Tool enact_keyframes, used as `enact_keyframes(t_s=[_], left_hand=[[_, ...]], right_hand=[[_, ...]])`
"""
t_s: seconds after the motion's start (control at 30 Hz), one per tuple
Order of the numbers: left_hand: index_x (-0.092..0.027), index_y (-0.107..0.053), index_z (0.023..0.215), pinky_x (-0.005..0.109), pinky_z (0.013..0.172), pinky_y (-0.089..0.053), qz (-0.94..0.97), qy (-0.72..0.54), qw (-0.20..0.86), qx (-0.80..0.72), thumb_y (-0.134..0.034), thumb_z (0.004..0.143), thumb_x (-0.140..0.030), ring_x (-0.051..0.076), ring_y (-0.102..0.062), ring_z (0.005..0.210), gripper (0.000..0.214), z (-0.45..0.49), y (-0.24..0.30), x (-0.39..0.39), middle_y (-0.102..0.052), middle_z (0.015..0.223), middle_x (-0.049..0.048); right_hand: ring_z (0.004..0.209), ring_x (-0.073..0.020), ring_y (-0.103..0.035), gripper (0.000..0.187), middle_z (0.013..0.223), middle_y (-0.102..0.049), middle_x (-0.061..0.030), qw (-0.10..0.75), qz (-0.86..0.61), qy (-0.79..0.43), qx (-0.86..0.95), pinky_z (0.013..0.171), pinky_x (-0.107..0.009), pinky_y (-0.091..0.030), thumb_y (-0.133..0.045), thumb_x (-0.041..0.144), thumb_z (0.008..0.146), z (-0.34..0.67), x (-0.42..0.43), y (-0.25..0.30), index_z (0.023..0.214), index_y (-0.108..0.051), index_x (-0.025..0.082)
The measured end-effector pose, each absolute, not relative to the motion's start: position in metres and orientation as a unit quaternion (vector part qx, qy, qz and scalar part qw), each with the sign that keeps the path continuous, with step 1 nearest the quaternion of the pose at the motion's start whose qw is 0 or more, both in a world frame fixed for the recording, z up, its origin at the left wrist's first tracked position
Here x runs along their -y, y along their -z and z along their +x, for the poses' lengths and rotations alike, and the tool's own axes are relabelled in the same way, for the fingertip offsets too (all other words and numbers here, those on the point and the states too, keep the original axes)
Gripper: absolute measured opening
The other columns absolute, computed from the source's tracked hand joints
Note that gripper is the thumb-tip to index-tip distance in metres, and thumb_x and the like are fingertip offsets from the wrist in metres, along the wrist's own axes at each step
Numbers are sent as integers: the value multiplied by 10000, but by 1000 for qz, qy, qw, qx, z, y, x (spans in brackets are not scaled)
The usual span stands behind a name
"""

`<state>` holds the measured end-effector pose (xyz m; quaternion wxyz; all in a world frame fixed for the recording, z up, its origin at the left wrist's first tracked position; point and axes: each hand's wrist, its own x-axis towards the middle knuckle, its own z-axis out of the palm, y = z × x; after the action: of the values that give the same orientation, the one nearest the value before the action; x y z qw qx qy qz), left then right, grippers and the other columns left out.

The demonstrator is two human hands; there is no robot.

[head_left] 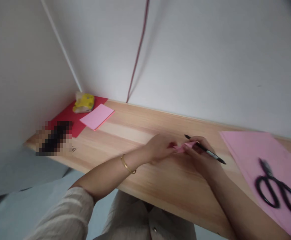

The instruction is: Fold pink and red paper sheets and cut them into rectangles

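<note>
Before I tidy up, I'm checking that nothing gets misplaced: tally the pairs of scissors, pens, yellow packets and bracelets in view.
Pair of scissors, lying on pink paper: 1
Black pen, in the right hand: 1
Yellow packet: 1
Gold bracelet: 1
Total: 4

No lettering, brand or number can be read: the pale marking [211, 153] on the black pen [204, 149] at right and the yellow packet [85, 102] at far left are too blurred.
</note>
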<state>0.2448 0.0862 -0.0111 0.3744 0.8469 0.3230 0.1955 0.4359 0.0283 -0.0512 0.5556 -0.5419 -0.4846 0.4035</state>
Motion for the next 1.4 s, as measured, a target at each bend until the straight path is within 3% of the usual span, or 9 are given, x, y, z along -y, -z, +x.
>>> enact_keyframes(t_s=[0.07,0.2,0.33,0.63,0.77,0.87,0.97,1.17,1.4], left_hand=[[-169,-676,857,281,709,-415,772,-250,455,-366,-719,734,-212,176,-600,779,137,244,15,-83,-666,820,23],[-203,-570,1175,290,729,-492,495,-343,705,-374,-840,583,-167,137,-614,775,652,246,16,-83,-641,1060,57],[-141,-655,1009,247,714,-491,350,-273,838,-317,-878,561,-181,110,-594,763,502,252,2,-76,-661,965,57],[-112,-669,719,220,578,-453,346,-365,796,-337,-897,545,-299,87,-513,610,343,272,10,-66,-582,634,-9],[-120,-628,669,237,584,-493,307,-407,787,-348,-907,495,-290,97,-537,590,370,272,26,-71,-604,621,-2],[-118,-630,670,225,567,-487,323,-416,767,-367,-894,506,-278,99,-556,571,350,269,33,-75,-624,626,4],[-121,-630,662,218,563,-480,341,-413,762,-364,-880,525,-263,98,-552,565,319,267,37,-75,-612,599,-3],[-123,-658,718,240,599,-487,366,-358,790,-338,-853,598,-256,109,-546,611,265,268,42,-70,-603,620,-3],[-118,-698,757,217,592,-444,446,-346,764,-313,-838,645,-270,98,-557,618,236,267,41,-63,-634,679,17]], right_hand=[[597,-129,-594,334,736,-627,20,568,-531,-413,473,550,-261,-493,-809,370,698,432,-29,48,902,-576,242],[609,-118,-596,324,733,-620,40,609,-508,-423,438,600,-263,-494,-783,373,734,435,-35,46,927,-555,246],[637,-112,-611,308,755,-622,41,612,-512,-406,446,620,-248,-479,-755,372,771,437,-33,45,949,-540,241],[652,-122,-579,293,758,-582,40,583,-545,-382,466,639,-270,-475,-680,409,822,427,-21,30,1004,-521,243],[717,-154,-566,240,817,-564,-7,600,-574,-179,528,698,-328,-494,-557,453,909,430,-18,23,1007,-568,235],[801,-198,-580,422,877,-574,-60,609,-512,-29,606,758,-391,-506,-368,546,974,433,-12,25,1132,-620,246],[813,-204,-609,523,882,-610,-67,576,-444,-96,679,753,-390,-521,-262,571,993,432,-7,30,1211,-633,273],[911,-187,-660,125,934,-708,-36,541,-478,-58,690,857,-362,-497,-589,271,912,432,-11,25,1010,-666,268],[932,-201,-669,75,894,-724,-37,445,-502,-34,741,898,-391,-462,-568,231,891,438,-21,28,919,-636,240]])
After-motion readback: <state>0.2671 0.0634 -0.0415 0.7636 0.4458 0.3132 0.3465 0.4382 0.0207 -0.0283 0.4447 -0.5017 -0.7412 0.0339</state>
